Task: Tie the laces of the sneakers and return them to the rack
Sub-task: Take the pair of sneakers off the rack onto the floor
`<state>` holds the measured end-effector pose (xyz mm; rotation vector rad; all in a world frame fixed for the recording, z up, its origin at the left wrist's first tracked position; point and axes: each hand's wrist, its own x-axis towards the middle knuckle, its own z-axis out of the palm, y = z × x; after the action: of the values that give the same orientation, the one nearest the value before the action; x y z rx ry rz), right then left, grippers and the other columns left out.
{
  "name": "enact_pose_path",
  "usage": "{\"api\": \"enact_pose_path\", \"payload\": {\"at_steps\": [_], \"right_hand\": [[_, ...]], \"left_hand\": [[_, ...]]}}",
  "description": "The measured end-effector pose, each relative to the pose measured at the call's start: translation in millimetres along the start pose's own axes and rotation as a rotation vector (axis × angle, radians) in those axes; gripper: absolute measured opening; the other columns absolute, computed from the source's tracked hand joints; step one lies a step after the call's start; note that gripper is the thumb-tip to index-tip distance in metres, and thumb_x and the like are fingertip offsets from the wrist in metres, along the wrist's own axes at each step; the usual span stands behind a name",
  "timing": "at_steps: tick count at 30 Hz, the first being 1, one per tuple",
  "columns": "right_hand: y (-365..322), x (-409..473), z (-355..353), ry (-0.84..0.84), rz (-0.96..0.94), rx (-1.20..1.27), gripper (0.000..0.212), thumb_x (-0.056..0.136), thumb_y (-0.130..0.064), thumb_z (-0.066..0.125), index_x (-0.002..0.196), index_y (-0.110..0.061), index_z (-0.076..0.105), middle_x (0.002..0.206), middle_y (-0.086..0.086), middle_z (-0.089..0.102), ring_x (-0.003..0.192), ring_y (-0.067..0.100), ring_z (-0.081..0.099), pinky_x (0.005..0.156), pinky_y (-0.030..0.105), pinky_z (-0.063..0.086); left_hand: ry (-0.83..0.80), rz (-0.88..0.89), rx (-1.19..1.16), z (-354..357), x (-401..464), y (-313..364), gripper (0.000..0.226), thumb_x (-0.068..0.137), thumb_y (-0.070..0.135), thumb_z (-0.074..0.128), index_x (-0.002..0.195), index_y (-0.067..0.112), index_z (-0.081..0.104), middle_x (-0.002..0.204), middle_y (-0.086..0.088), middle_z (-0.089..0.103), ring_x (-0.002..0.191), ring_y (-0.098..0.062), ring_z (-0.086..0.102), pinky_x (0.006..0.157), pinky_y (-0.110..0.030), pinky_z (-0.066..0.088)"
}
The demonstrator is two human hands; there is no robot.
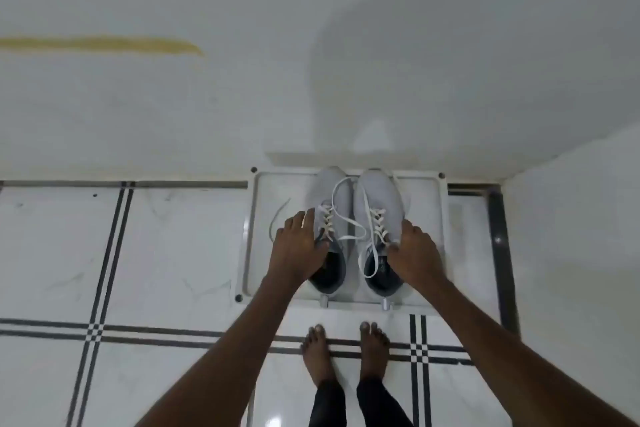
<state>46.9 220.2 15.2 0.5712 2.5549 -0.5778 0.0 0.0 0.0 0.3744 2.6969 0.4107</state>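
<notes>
Two light grey sneakers stand side by side, toes toward the wall, on the white top shelf of the rack (266, 191). Their white laces hang loose and untied. My left hand (299, 244) grips the left sneaker (330, 191) by its outer side and collar. My right hand (414, 250) grips the right sneaker (375, 191) the same way. A long lace loop (346, 211) lies across the gap between the shoes, and another lace end (277, 218) trails over the shelf on the left.
The rack stands against a white wall (311, 80), with a second wall (571, 218) close on the right. My bare feet (346, 354) are on the white tiled floor (156, 253) with black stripes, just in front of the rack.
</notes>
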Motion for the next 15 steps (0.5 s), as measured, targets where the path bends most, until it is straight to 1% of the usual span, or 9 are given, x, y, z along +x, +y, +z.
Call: {"api": "enact_pose_path", "payload": {"at_steps": [1, 2, 3, 4, 6, 7, 9, 12, 15], "right_hand": [[5.9, 2.6, 8.5, -0.031, 0.037, 0.027, 0.038, 0.088, -0.023, 0.056, 0.118, -0.001, 0.048, 0.11, 0.02, 0.061, 0.104, 0.039, 0.058, 0.077, 0.038, 0.044], [10.6, 5.2, 16.1, -0.046, 0.061, 0.071, 0.034, 0.086, -0.02, 0.057, 0.112, 0.0, 0.049, 0.106, 0.021, 0.062, 0.101, 0.04, 0.06, 0.072, 0.035, 0.041], [17.0, 6.8, 24.7, -0.07, 0.087, 0.104, 0.031, 0.085, -0.018, 0.058, 0.108, 0.0, 0.049, 0.103, 0.021, 0.064, 0.097, 0.04, 0.061, 0.069, 0.033, 0.039], [20.3, 7.2, 29.7, -0.102, 0.128, 0.121, 0.03, 0.084, -0.017, 0.06, 0.106, 0.0, 0.05, 0.101, 0.021, 0.065, 0.095, 0.041, 0.062, 0.069, 0.033, 0.039], [27.8, 9.5, 42.9, -0.117, 0.161, 0.137, 0.029, 0.083, -0.016, 0.062, 0.105, 0.0, 0.053, 0.1, 0.022, 0.067, 0.092, 0.042, 0.064, 0.071, 0.034, 0.044], [29.7, 11.4, 47.0, -0.105, 0.155, 0.124, 0.028, 0.082, -0.014, 0.063, 0.105, 0.0, 0.055, 0.099, 0.023, 0.068, 0.091, 0.042, 0.065, 0.072, 0.035, 0.046], [32.3, 13.4, 53.0, -0.071, 0.149, 0.101, 0.026, 0.081, -0.01, 0.064, 0.103, 0.001, 0.057, 0.097, 0.024, 0.069, 0.09, 0.042, 0.065, 0.073, 0.036, 0.049], [32.4, 10.8, 55.6, -0.023, 0.135, 0.11, 0.021, 0.082, -0.007, 0.06, 0.101, 0.003, 0.058, 0.097, 0.025, 0.068, 0.089, 0.043, 0.065, 0.072, 0.037, 0.048], [32.6, -2.6, 50.9, 0.005, 0.131, 0.113, 0.017, 0.083, -0.005, 0.057, 0.097, 0.003, 0.057, 0.095, 0.025, 0.067, 0.088, 0.043, 0.063, 0.067, 0.032, 0.039]], "left_hand": [[-0.039, -0.019, -0.013, 9.3, 0.3, -3.3, 0.069, 0.086, 0.038, 0.058, 0.144, 0.006, 0.036, 0.136, -0.015, 0.052, 0.118, -0.036, 0.053, 0.092, -0.047, 0.049], [-0.04, -0.037, -0.042, 18.7, 1.2, -6.3, 0.07, 0.086, 0.035, 0.059, 0.144, 0.006, 0.034, 0.136, -0.015, 0.051, 0.115, -0.036, 0.054, 0.089, -0.047, 0.051], [-0.06, -0.062, -0.064, 27.6, -0.6, -9.6, 0.069, 0.086, 0.033, 0.06, 0.144, 0.008, 0.032, 0.134, -0.014, 0.05, 0.112, -0.036, 0.056, 0.085, -0.046, 0.053], [-0.078, -0.093, -0.072, 34.8, -1.7, -13.0, 0.067, 0.086, 0.029, 0.06, 0.143, 0.009, 0.031, 0.13, -0.013, 0.051, 0.106, -0.035, 0.058, 0.078, -0.045, 0.054], [-0.098, -0.148, -0.09, 47.2, -1.1, -16.0, 0.063, 0.088, 0.02, 0.059, 0.142, 0.011, 0.028, 0.117, -0.014, 0.056, 0.093, -0.036, 0.064, 0.068, -0.043, 0.052], [-0.095, -0.166, -0.082, 51.6, 0.8, -16.8, 0.062, 0.09, 0.017, 0.056, 0.144, 0.012, 0.027, 0.112, -0.015, 0.059, 0.089, -0.037, 0.065, 0.067, -0.042, 0.05], [-0.089, -0.187, -0.06, 58.2, 3.4, -18.1, 0.063, 0.091, 0.014, 0.052, 0.147, 0.011, 0.025, 0.106, -0.017, 0.061, 0.087, -0.039, 0.065, 0.07, -0.043, 0.05], [-0.043, -0.202, -0.06, 59.1, 2.5, -19.5, 0.055, 0.091, 0.01, 0.048, 0.144, 0.011, 0.032, 0.101, -0.018, 0.063, 0.085, -0.039, 0.064, 0.07, -0.043, 0.049], [0.017, -0.194, -0.067, 50.8, -9.5, -18.0, 0.041, 0.091, 0.012, 0.047, 0.132, 0.01, 0.044, 0.095, -0.016, 0.065, 0.08, -0.036, 0.063, 0.063, -0.037, 0.042]]}}
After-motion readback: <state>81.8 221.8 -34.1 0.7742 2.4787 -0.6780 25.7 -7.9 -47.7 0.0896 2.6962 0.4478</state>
